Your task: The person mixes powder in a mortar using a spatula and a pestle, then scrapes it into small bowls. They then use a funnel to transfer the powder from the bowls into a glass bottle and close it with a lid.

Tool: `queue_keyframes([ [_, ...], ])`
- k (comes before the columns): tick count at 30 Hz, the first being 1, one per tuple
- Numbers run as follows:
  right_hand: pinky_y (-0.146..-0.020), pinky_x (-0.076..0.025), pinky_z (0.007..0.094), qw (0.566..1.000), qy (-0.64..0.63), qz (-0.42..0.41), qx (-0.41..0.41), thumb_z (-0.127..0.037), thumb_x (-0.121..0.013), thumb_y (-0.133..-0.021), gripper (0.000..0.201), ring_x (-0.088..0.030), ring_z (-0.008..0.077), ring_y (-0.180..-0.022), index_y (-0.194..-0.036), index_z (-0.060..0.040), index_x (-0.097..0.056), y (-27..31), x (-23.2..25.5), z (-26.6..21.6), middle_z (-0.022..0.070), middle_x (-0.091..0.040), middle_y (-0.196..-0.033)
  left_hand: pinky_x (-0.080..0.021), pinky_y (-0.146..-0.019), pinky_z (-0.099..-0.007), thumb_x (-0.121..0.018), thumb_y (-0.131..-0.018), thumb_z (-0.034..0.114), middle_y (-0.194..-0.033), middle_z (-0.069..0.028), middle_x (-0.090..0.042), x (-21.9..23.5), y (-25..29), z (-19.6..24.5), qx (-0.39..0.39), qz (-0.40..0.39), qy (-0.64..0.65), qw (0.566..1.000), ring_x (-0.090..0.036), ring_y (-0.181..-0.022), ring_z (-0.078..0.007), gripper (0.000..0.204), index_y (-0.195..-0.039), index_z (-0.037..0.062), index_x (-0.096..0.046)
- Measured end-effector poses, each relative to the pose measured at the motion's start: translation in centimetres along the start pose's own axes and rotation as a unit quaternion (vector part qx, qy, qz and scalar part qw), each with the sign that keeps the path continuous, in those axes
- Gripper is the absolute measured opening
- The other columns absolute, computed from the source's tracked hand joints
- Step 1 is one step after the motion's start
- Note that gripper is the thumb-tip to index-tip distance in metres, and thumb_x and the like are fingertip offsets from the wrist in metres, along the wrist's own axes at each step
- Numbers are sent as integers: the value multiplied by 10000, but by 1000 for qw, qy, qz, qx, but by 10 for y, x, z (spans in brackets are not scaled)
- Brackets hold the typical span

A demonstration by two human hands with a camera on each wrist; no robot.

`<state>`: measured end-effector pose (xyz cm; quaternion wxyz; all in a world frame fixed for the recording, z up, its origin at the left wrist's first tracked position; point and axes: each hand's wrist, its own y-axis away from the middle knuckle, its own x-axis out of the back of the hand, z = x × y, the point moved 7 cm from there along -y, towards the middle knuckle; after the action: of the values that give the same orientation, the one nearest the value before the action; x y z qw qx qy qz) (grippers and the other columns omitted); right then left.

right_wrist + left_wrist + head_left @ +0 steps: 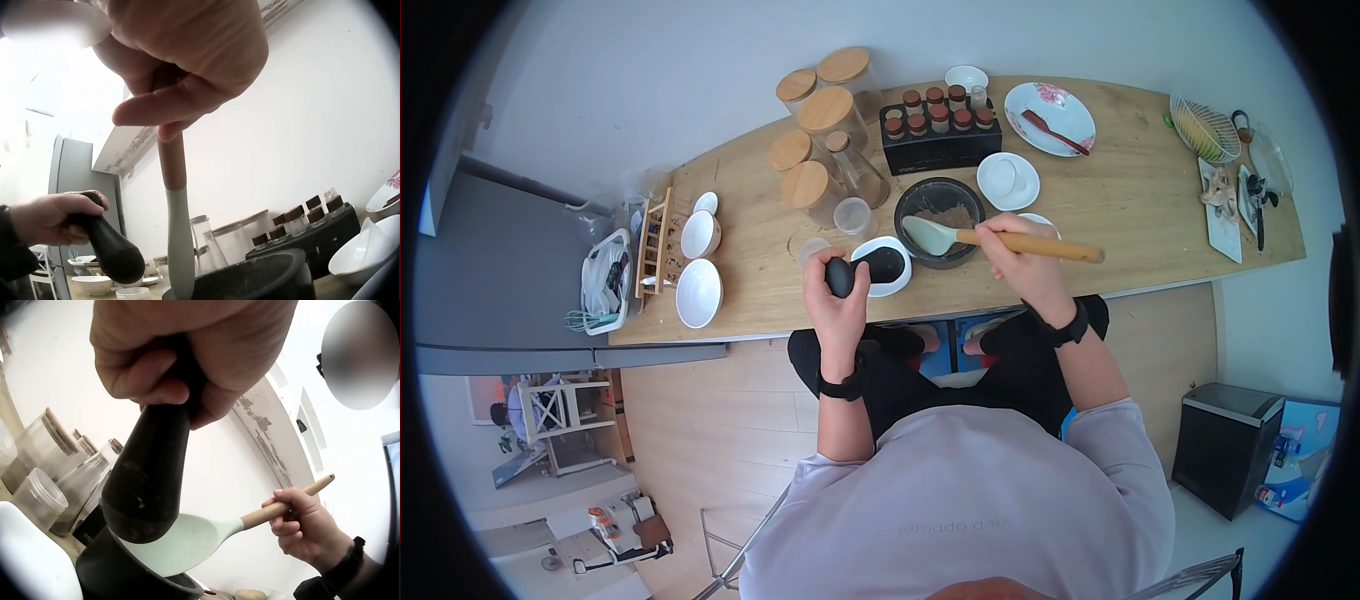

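Observation:
My left hand (837, 312) grips a black pestle (147, 481) by its narrow end, fingers wrapped round it. From above, the pestle overlaps a white oval dish (884, 291) near the table's front edge. To the right stands a black mortar (940, 183) with brown powder (952, 213) inside. In my right hand (1028, 268) is a silicone spatula (1050, 247), held by its wooden handle. Its pale green, spoon-like head slants over the mortar's left side, and in the right wrist view the lower end is partly hidden behind the mortar.
Glass jars with wooden lids (810, 185) and a clear cup (855, 216) stand behind the dish. A black spice rack (940, 150) is behind the mortar, white bowls (1015, 180) to its right. More bowls (699, 292) sit left; plates and a wire basket (1205, 128) stand far right.

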<state>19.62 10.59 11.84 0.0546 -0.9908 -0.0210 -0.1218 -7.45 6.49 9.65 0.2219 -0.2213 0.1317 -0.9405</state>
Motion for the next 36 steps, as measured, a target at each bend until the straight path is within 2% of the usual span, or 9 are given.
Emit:
queue_keyframes([
  [3,-528,-472,289,992,61,38,108,-125,-682,-884,126,-630,153,-550,-823,-15,-692,-5,-8,8,63,-650,-640,-466,-765,-313,-752,-798,43,-918,-85,-578,2,1,0,8,-2,0,1000,-553,-819,-213,265,-1005,17,-590],
  [6,-538,-469,309,990,54,74,108,-138,-681,-883,139,-632,189,-555,-813,-19,-687,-4,4,7,83,-658,-652,-466,-760,-312,-753,-797,42,-911,-82,-572,3,1,0,7,1,7,1000,-547,-813,-208,266,-1006,20,-590],
  [9,-540,-469,308,997,29,33,60,-141,-673,-885,151,-620,196,-545,-800,-18,-683,2,-1,2,85,-660,-657,-467,-760,-313,-754,-796,43,-910,-82,-574,2,0,-1,13,1,8,1000,-549,-815,-207,268,-1007,23,-590],
  [12,-510,-455,274,983,97,15,152,-138,-655,-904,154,-595,133,-522,-808,-20,-681,-9,-5,1,52,-638,-627,-467,-760,-314,-755,-794,44,-913,-85,-580,0,1,0,10,-3,1,1000,-553,-815,-208,270,-1007,25,-590],
  [15,-479,-439,236,999,-39,-7,-23,-139,-643,-917,156,-569,72,-517,-820,-21,-676,-20,12,19,10,-610,-619,-468,-761,-315,-757,-792,46,-914,-87,-583,0,2,4,2,-4,-5,1000,-560,-816,-211,273,-1006,24,-590],
  [21,-465,-430,221,995,-21,-98,2,-132,-634,-913,139,-558,56,-511,-854,-13,-678,-31,8,8,-10,-601,-644,-471,-768,-319,-757,-792,44,-912,-89,-584,-2,2,2,13,-9,-10,1000,-570,-829,-216,270,-1004,21,-591],
  [27,-468,-437,222,996,-12,-92,-14,-120,-627,-888,126,-571,60,-533,-856,-11,-681,-44,18,4,9,-620,-675,-469,-760,-320,-755,-790,37,-910,-87,-578,1,3,3,14,-5,-1,1000,-568,-824,-216,264,-998,22,-593],
  [30,-470,-444,221,989,25,-142,-26,-118,-622,-875,124,-573,61,-543,-856,-10,-680,-46,13,-2,13,-621,-686,-470,-761,-319,-757,-789,36,-915,-86,-577,0,2,-3,26,-9,1,1000,-571,-828,-217,264,-996,24,-593],
  [36,-470,-449,221,991,5,-130,-22,-129,-633,-862,132,-571,62,-544,-845,-7,-679,-71,26,3,21,-621,-694,-471,-762,-316,-762,-787,36,-912,-86,-578,-1,1,-2,27,-14,-2,1000,-573,-828,-221,269,-1000,25,-597],
])
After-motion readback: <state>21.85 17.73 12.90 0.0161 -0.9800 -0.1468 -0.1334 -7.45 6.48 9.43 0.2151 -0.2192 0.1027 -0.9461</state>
